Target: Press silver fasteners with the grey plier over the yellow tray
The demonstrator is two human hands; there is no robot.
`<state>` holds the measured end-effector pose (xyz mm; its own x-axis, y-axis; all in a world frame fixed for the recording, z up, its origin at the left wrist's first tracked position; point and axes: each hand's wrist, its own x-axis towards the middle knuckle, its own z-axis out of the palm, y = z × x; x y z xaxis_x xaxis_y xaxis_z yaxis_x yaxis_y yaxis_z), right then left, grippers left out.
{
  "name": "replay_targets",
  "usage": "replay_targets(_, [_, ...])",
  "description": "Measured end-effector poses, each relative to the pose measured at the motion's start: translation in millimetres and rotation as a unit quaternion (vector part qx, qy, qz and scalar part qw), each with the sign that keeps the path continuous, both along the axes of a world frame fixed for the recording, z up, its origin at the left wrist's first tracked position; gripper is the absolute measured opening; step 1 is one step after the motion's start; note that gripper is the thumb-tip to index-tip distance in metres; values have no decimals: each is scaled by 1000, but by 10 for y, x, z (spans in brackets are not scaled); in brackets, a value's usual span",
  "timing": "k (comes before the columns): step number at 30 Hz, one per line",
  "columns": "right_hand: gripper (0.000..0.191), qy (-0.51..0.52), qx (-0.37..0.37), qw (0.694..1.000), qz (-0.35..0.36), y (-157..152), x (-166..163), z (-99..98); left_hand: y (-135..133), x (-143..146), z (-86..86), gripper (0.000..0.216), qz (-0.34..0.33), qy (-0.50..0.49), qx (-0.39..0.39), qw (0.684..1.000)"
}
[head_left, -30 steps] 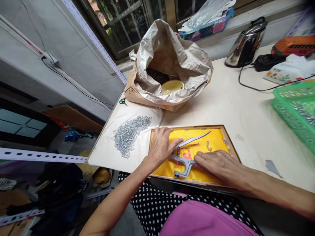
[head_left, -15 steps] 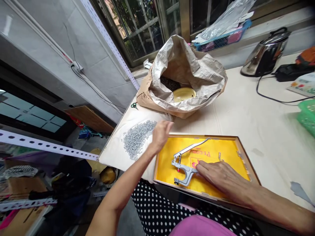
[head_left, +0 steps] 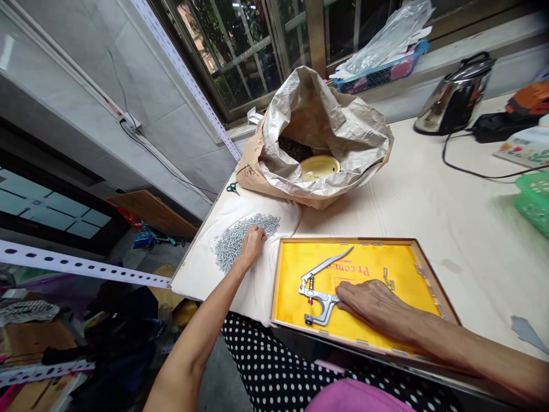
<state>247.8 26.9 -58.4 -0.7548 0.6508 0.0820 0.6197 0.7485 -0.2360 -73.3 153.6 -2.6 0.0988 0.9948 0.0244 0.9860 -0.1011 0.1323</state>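
My left hand (head_left: 253, 246) is at the right side of a heap of small silvery metal pieces (head_left: 231, 246), which look like screws or pins. Its fingertips are pinched together, and whatever is between them is too small to see. My right hand (head_left: 371, 303) rests palm down over one handle of grey metal snap pliers (head_left: 322, 303), gripping it. The pliers' other lever stands raised, their jaw pointing left. Beneath them is a shallow wooden tray (head_left: 278, 274) lined with yellow printed cloth. A few small metal pieces (head_left: 388, 278) lie on the cloth above my right hand.
Behind the tray stands a large open paper sack (head_left: 274, 183) with dark grains and a yellow bowl (head_left: 321, 167) inside. Green-handled scissors (head_left: 232, 188) lie left of it. A kettle (head_left: 457, 94) and a green basket (head_left: 534, 200) are to the right.
My left hand has moved left and down from the tray's upper left corner to the metal heap. My right hand stays on the pliers, and the view has shifted slightly.
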Motion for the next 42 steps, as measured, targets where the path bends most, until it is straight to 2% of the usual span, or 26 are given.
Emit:
replay_targets(3, [18,-13,-23,1000,-7,5,-12,67,-7,-47,75,18,-7,0,1,1000])
replay_targets(6, [16,-9,-61,998,-17,16,-18,154,-134,-30,176,20,-8,-7,17,1000])
replay_targets(8, [17,5,-85,996,-16,26,-15,187,-327,56,232,19,-32,-20,24,999])
replay_targets(10, [18,17,-103,994,-14,38,-6,182,-601,199,257,19,-85,-23,19,996])
replay_targets(13, [18,21,-117,993,-13,53,7,134,-1035,443,223,22,-156,32,0,987])
replay_targets(16, [19,18,-118,993,-12,54,10,143,-1297,605,150,25,-152,101,-52,982])
replay_targets(19, [20,15,-119,993,-11,44,6,244,-1342,659,110,19,-120,129,-80,981])
replay_targets(22, [19,11,-124,992,-13,36,3,293,-1284,664,107,18,-128,130,-99,978])
replay_targets(26, [17,19,-105,994,-12,43,4,150,-1208,646,76,21,-163,99,-122,974])
replay_targets(28, [17,24,-92,995,-8,52,2,64,-1194,628,54,21,-142,35,-106,983])
replay_targets(31, [16,21,-83,996,-3,63,2,0,-1221,616,48,13,-45,-147,-128,980])
replay_targets(33, [14,17,-78,997,4,60,11,-8,-1273,633,68,19,43,-291,-192,936])
replay_targets(35, [9,21,-62,998,20,38,27,-3,-1346,670,98,34,115,-399,-253,874])
replay_targets(36, [9,26,-49,998,28,21,36,5,-1387,692,112,40,140,-431,-271,849])
replay_targets(38, [13,30,-25,998,41,-24,54,37,-1469,735,132,48,172,-460,-281,824])
replay_targets(42, [16,28,8,998,50,-98,71,140,-1582,781,113,52,199,-466,-258,823])
